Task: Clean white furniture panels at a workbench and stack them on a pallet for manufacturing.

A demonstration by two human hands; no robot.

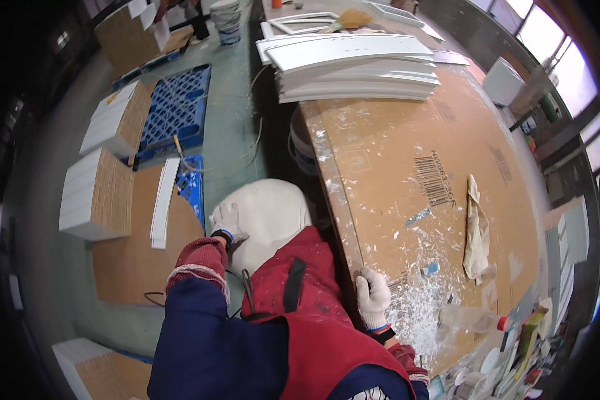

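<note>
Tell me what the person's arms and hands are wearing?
Both the left hand and the right hand wear white gloves smudged with dirt, each with a blue band at the wrist. The sleeves are dark blue, with reddish knitted cuffs. A red apron covers the front.

Black barcode print (435, 180) on brown cardboard tabletop (393, 140).

White-gloved left hand (228, 220) on off-white rounded bucket (267, 217); white-gloved right hand (372, 297) on brown cardboard-covered table (393, 153), white-speckled. Beige rag (477, 230) on cardboard. White panel stack (353, 67) at table's far end. Blue lattice pallet (177, 110) left of table.
</note>
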